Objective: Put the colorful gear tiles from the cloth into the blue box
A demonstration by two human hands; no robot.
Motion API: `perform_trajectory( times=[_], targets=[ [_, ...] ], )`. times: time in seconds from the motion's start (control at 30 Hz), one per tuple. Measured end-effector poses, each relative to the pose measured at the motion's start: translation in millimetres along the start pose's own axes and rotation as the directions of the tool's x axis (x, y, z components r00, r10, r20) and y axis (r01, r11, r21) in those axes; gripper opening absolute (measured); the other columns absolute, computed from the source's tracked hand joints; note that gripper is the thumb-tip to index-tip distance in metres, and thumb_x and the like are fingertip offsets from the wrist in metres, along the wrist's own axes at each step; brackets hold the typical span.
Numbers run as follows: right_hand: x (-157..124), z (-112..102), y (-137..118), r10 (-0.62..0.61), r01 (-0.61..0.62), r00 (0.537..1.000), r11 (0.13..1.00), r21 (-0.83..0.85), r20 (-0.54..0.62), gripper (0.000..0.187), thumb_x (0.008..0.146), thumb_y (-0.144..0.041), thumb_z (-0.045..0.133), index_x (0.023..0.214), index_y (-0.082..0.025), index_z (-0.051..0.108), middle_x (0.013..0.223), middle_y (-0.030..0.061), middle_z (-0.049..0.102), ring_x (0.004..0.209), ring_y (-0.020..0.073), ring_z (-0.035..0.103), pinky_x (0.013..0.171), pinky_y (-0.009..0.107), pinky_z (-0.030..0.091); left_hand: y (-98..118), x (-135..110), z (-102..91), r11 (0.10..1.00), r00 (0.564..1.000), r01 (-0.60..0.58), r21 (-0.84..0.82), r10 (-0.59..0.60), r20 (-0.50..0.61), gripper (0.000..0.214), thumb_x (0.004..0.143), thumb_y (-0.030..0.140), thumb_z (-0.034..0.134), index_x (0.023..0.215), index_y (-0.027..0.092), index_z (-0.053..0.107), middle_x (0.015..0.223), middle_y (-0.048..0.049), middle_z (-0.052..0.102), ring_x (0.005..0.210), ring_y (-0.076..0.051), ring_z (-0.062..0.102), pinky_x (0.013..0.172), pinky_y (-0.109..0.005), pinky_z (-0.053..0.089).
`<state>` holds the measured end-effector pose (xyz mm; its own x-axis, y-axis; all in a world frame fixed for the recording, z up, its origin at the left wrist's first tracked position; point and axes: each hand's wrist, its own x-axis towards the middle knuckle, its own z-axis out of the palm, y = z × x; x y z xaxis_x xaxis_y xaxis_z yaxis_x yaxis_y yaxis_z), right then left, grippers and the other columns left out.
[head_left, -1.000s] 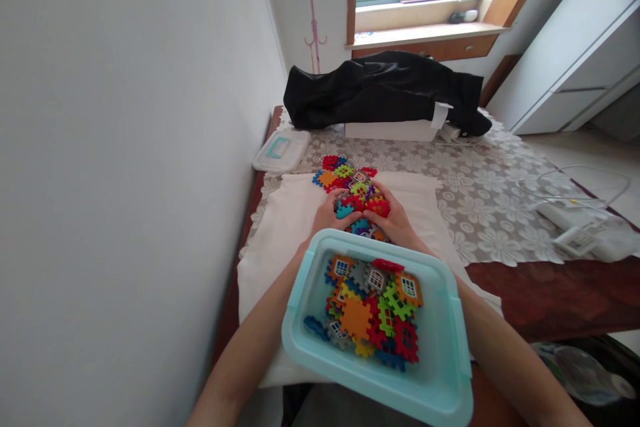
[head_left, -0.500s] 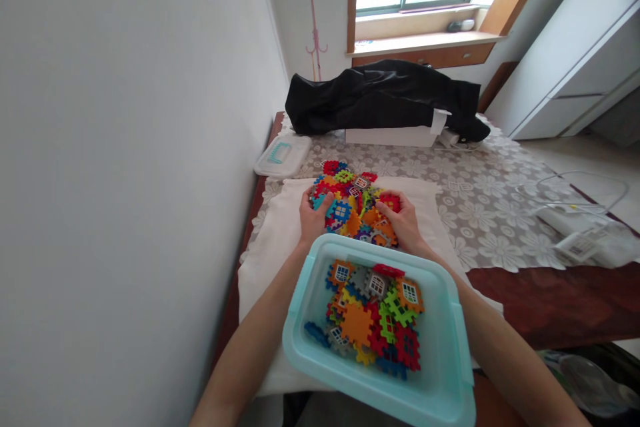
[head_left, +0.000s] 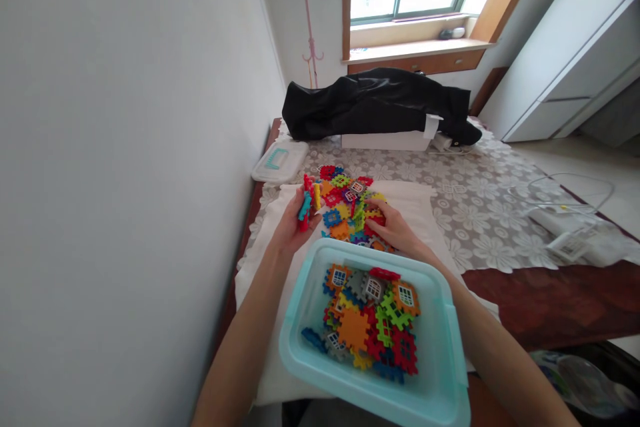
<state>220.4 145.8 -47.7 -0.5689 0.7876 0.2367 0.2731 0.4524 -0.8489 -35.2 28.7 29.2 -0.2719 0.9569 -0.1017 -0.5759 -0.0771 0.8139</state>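
My left hand (head_left: 291, 221) is raised at the left side of the pile, closed round a few interlocking plastic blocks (head_left: 307, 205) in red, teal and yellow, held on edge. On the right side of the heap, my right hand (head_left: 393, 225) has its thumb and fingers curled round red and yellow blocks (head_left: 374, 217). Between the hands lies a loose pile of coloured blocks (head_left: 341, 215), some with window shapes, on a white cloth (head_left: 270, 273). Nearer me is a light blue plastic bin (head_left: 443, 373) with more blocks (head_left: 354, 328) at its bottom.
A clear lid with a teal handle (head_left: 280, 161) lies at the left by the wall. Black fabric (head_left: 375, 103) covers a white box (head_left: 385, 141) at the back. A plastic bag (head_left: 583, 237) lies on the patterned tablecloth (head_left: 480, 207) at the right.
My left hand has moved left and lifted off the pile with blocks in it, turned on edge. My right hand has shifted slightly left over the heap.
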Motion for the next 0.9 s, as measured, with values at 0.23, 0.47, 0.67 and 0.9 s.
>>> perform_trajectory(
  times=[0.23,0.47,0.67,0.9],
  targets=[
    [0.8,-11.6,9.0,-0.03,0.034,0.998,0.997,-0.069,0.056,0.056,0.092,-0.034,0.071,0.147,-0.027,0.07,0.149,0.0107,0.074,0.136,0.0339,0.071,0.123,0.058,0.053,35.8,-36.0,14.5,0.973,0.953,-0.088,0.215,0.019,0.303,0.082,0.075,0.056,0.104,0.145,0.029,0.072,0.113,-0.0086,0.078,0.064,-0.013,0.064,0.044,-0.018,0.044],
    [2.7,-27.2,12.2,-0.044,0.054,0.992,0.995,-0.089,0.119,0.062,0.091,-0.033,0.08,0.151,-0.025,0.067,0.153,0.0111,0.071,0.141,0.0315,0.068,0.128,0.053,0.05,38.3,-45.9,30.0,0.866,0.862,-0.28,0.415,0.036,0.506,0.066,0.083,0.042,0.101,0.141,0.026,0.072,0.125,-0.0104,0.079,0.095,-0.023,0.078,0.078,-0.027,0.063],
    [1.9,-31.8,13.6,-0.022,0.035,0.985,0.997,-0.074,0.171,0.061,0.092,-0.038,0.081,0.15,-0.027,0.066,0.153,0.0103,0.071,0.14,0.0318,0.068,0.124,0.052,0.053,32.7,-59.8,50.8,0.733,0.791,-0.392,0.557,-0.04,0.61,0.05,0.089,0.038,0.096,0.132,0.025,0.074,0.124,-0.0114,0.083,0.106,-0.028,0.08,0.085,-0.032,0.062],
    [1.8,-38.3,10.0,0.036,-0.044,0.975,0.998,0.033,0.22,0.047,0.089,-0.037,0.08,0.134,-0.026,0.072,0.143,0.0087,0.074,0.128,0.0285,0.071,0.111,0.047,0.059,24.2,-50.8,34.0,0.828,0.796,-0.338,0.448,-0.002,0.605,0.044,0.102,0.055,0.077,0.126,0.018,0.076,0.101,-0.0152,0.086,0.084,-0.027,0.083,0.055,-0.026,0.051]
  ],
)
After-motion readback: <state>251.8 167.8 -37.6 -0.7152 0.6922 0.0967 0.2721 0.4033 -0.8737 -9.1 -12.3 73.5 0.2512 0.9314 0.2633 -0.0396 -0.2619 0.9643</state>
